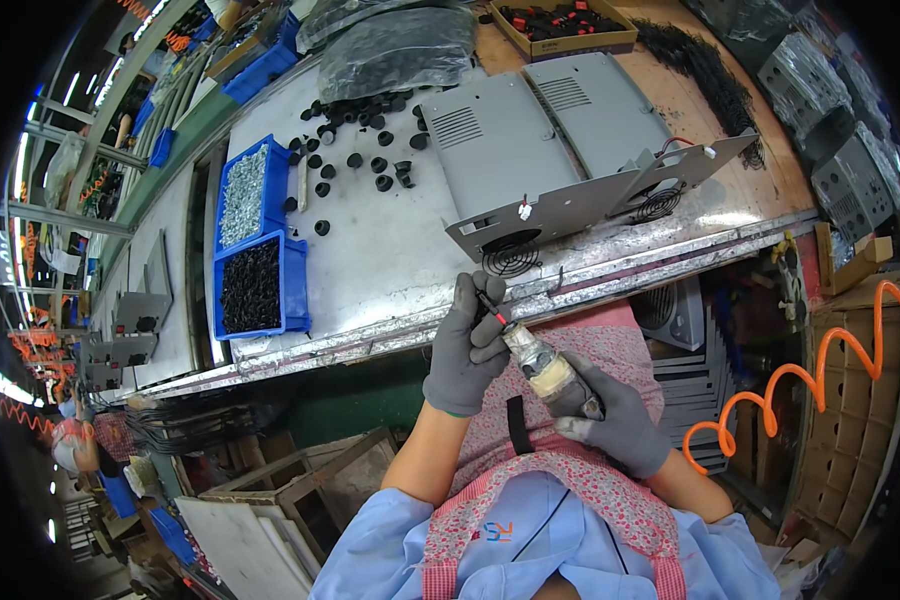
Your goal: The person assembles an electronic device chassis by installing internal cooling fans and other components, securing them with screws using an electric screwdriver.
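Note:
My right hand (618,415), in a grey glove, is wrapped round the body of a worn power screwdriver (550,375) with a yellowish band. The tool tilts up and to the left. At its front, the gloved fingers of my left hand (467,345) close round the red and black bit (494,312); whether a screw sits at the tip is too small to tell. Just beyond my left fingertips lie two grey sheet-metal housings (490,150) with vent slots, side by side on the bench. Black round fan grilles (511,256) and white wire connectors (525,211) show on their near edge.
Left on the metal-topped bench (370,280) stand blue bins of silver screws (244,198) and black screws (251,287). Black caps (355,160) lie scattered behind. A cardboard tray (567,42) and black cables (705,75) lie far back. An orange coiled hose (770,415) hangs at right.

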A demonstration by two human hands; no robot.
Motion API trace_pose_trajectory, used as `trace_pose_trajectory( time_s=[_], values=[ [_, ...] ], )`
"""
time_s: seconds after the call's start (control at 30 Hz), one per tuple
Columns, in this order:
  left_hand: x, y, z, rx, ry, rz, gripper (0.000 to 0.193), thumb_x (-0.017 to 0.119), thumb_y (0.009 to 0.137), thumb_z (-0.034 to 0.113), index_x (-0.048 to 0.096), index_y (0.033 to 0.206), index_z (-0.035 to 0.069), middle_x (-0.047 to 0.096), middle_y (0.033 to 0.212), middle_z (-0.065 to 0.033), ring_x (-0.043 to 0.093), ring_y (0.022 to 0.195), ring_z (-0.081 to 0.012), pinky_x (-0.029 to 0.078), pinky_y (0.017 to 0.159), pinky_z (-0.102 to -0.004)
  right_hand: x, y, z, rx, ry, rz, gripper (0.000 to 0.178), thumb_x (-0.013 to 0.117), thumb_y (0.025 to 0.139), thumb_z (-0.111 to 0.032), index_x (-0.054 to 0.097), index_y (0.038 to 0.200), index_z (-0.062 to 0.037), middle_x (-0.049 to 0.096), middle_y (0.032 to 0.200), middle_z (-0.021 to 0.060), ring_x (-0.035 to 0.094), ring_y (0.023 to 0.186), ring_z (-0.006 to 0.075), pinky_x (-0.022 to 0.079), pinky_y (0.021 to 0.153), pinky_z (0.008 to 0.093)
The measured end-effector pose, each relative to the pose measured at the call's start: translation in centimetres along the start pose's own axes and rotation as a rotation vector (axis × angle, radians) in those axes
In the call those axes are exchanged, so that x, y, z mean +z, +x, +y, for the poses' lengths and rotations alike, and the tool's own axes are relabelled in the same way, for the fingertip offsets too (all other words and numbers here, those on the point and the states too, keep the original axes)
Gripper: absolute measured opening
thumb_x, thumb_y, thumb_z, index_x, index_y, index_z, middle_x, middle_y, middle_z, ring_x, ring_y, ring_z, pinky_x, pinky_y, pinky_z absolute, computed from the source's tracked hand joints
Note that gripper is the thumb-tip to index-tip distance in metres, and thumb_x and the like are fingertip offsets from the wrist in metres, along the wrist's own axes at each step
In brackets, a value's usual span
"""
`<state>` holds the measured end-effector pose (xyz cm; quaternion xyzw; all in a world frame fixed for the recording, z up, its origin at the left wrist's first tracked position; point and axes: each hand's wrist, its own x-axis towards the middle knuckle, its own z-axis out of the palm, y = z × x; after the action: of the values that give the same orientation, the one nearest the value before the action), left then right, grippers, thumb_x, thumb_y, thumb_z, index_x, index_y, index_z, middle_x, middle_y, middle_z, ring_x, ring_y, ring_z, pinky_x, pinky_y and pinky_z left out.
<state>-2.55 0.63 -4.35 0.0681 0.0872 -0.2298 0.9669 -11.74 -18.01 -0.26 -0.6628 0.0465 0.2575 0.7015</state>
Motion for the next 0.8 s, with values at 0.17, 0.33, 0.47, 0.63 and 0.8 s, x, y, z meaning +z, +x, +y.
trace_pose_trajectory(
  time_s=[0.17,0.33,0.47,0.63,0.8],
  values=[
    [-0.3,-0.7,-0.2,0.1,0.33,0.111,0.029,0.042,0.095,0.034,0.054,0.106,0.01,0.059,0.094,-0.0046,0.035,0.049,-0.0023,0.027,0.034,-0.013,-0.4,-0.5,-1.0,0.213,0.249,-0.091,0.076,0.069,0.073,-0.013,0.029,0.136,0.0019,0.056,0.109,0.009,0.053,0.094,0.0116,0.044,0.084,0.0254],
    [0.3,-0.8,-0.1,0.058,0.421,0.31,0.037,0.047,0.092,0.039,0.053,0.112,0.009,0.055,0.086,-0.0019,0.038,0.052,-0.005,0.03,0.038,-0.0151,-0.6,-0.8,-1.1,0.11,0.125,0.019,0.076,0.068,0.073,-0.011,0.029,0.137,0.0013,0.056,0.11,0.0093,0.052,0.096,0.011,0.043,0.084,0.0252],
    [1.4,-1.1,1.7,0.203,0.853,0.384,0.035,0.055,0.089,0.034,0.058,0.108,0.004,0.052,0.08,-0.0001,0.042,0.059,-0.0066,0.031,0.046,-0.0184,-1.3,-1.6,-1.6,0.019,0.03,0.138,0.076,0.068,0.072,-0.011,0.031,0.136,0.0002,0.056,0.11,0.0095,0.052,0.097,0.0108,0.043,0.085,0.0253],
    [2.1,0.2,1.7,0.599,1.915,0.607,0.031,0.066,0.08,0.026,0.066,0.094,-0.001,0.055,0.079,-0.0044,0.046,0.064,-0.0115,0.039,0.06,-0.0232,-2.4,-1.8,-0.4,0.007,-0.02,0.239,0.075,0.07,0.069,-0.009,0.035,0.135,-0.0005,0.055,0.112,0.0104,0.052,0.099,0.0121,0.042,0.086,0.0259],
    [1.6,1.1,1.5,0.506,1.779,0.625,0.032,0.071,0.075,0.026,0.067,0.093,0.001,0.056,0.078,-0.0075,0.053,0.067,-0.0143,0.043,0.062,-0.0267,-2.0,-1.7,-0.7,0.016,0.006,0.254,0.075,0.07,0.068,-0.009,0.035,0.134,0.0005,0.055,0.112,0.0105,0.053,0.098,0.0125,0.042,0.086,0.026]
  ],
)
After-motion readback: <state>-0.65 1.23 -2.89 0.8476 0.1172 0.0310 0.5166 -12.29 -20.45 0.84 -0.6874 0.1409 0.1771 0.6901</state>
